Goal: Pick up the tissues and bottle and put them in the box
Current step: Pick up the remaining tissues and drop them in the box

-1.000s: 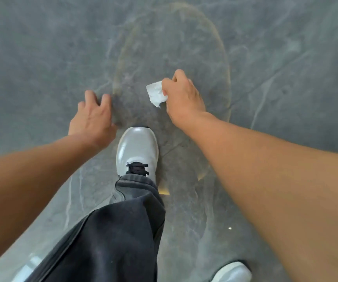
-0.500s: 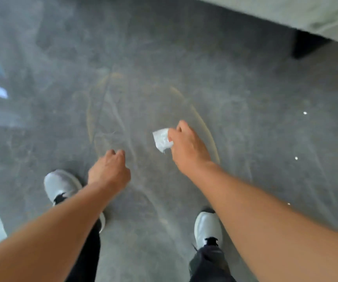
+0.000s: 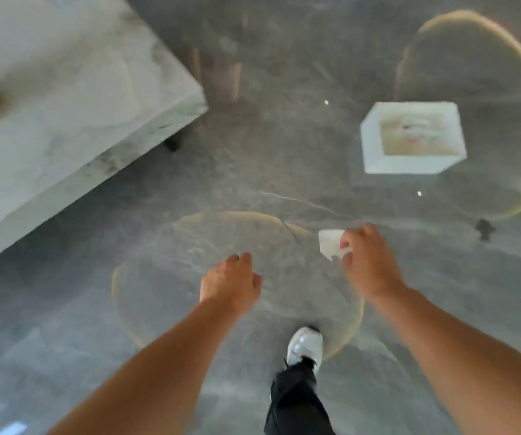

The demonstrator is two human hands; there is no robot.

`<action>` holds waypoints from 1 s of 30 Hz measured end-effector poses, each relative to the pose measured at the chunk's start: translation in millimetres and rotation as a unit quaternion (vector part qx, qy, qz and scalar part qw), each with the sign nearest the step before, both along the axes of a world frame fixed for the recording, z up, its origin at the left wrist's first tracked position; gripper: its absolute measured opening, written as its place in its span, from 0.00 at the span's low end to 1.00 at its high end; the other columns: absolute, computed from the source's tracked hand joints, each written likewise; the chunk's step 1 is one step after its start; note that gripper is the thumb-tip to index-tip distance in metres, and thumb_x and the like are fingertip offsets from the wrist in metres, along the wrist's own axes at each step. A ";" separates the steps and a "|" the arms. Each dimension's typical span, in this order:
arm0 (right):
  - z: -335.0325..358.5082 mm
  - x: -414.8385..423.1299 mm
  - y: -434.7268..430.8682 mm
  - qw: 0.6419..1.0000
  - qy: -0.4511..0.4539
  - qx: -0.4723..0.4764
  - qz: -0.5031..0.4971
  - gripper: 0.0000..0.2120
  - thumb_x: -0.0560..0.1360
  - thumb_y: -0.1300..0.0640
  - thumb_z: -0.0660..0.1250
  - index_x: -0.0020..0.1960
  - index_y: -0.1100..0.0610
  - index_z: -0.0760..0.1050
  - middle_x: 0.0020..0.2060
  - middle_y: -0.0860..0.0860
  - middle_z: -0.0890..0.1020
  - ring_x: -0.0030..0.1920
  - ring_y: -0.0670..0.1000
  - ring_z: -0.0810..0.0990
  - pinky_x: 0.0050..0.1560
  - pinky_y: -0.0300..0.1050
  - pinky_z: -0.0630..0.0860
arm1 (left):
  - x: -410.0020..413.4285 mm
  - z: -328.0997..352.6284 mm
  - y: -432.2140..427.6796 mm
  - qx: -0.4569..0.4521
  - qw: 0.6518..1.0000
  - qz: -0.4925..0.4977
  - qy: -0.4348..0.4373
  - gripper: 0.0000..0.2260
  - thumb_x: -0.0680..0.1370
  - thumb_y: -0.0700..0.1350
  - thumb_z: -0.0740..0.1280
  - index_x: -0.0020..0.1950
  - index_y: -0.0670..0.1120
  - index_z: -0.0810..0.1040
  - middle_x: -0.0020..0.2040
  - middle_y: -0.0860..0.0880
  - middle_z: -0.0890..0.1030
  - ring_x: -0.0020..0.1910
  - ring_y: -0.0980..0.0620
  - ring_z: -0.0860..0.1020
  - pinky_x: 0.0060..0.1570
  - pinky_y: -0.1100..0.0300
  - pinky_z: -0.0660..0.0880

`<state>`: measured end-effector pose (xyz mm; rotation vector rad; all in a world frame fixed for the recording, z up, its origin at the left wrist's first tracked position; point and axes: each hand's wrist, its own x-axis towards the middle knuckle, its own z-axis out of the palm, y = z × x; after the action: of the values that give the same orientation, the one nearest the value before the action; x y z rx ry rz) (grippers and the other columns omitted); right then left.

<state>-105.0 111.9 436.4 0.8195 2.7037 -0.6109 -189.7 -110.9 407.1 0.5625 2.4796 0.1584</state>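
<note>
My right hand [image 3: 367,265] pinches a crumpled white tissue [image 3: 331,243] that sticks out to the left of my fingers, held above the grey floor. My left hand [image 3: 229,282] hangs beside it with fingers curled loosely and nothing in it. A white open-topped box [image 3: 375,138] stands on the floor ahead and to the right; blurred items lie inside it. I see no bottle outside the box; the frame is motion-blurred.
A pale marble-topped table [image 3: 64,98] fills the upper left, with a dark leg near its corner. My foot in a white shoe [image 3: 304,345] steps on the glossy grey floor [image 3: 284,171]. A small dark mark [image 3: 484,229] lies to the right.
I have walked and turned: the table corner and the white box have come into view. The tissue stays pinched in my right hand. My left hand stays empty.
</note>
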 end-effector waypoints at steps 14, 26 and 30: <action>0.3 20.2 231.9 0.993 -0.011 0.002 -0.118 0.09 0.72 0.64 0.64 0.52 0.58 0.76 0.54 0.60 0.73 0.50 0.63 0.77 0.47 0.52 0.76 | -45.5 7.1 330.1 0.018 0.977 -0.192 0.091 0.18 0.75 0.54 0.53 0.51 0.45 0.77 0.44 0.42 0.78 0.44 0.39 0.78 0.38 0.54 0.67; -112.8 -140.7 426.3 0.995 -0.076 -0.015 -0.061 0.12 0.75 0.64 0.62 0.58 0.58 0.73 0.57 0.58 0.71 0.55 0.61 0.74 0.46 0.51 0.73 | -193.6 -84.6 537.3 0.032 0.969 -0.221 0.105 0.16 0.76 0.55 0.53 0.48 0.45 0.74 0.42 0.43 0.76 0.43 0.40 0.77 0.37 0.55 0.64; -152.8 -168.5 471.5 0.992 -0.087 -0.030 -0.083 0.13 0.74 0.67 0.63 0.58 0.59 0.72 0.56 0.58 0.71 0.53 0.60 0.76 0.49 0.51 0.76 | -207.9 -124.0 582.6 -0.014 0.969 -0.239 0.068 0.15 0.76 0.53 0.53 0.46 0.45 0.74 0.38 0.46 0.71 0.37 0.42 0.72 0.36 0.54 0.66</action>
<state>-273.5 583.4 283.7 1.0373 2.4661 -0.6219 -397.6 471.7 283.2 1.1699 2.3898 -0.1089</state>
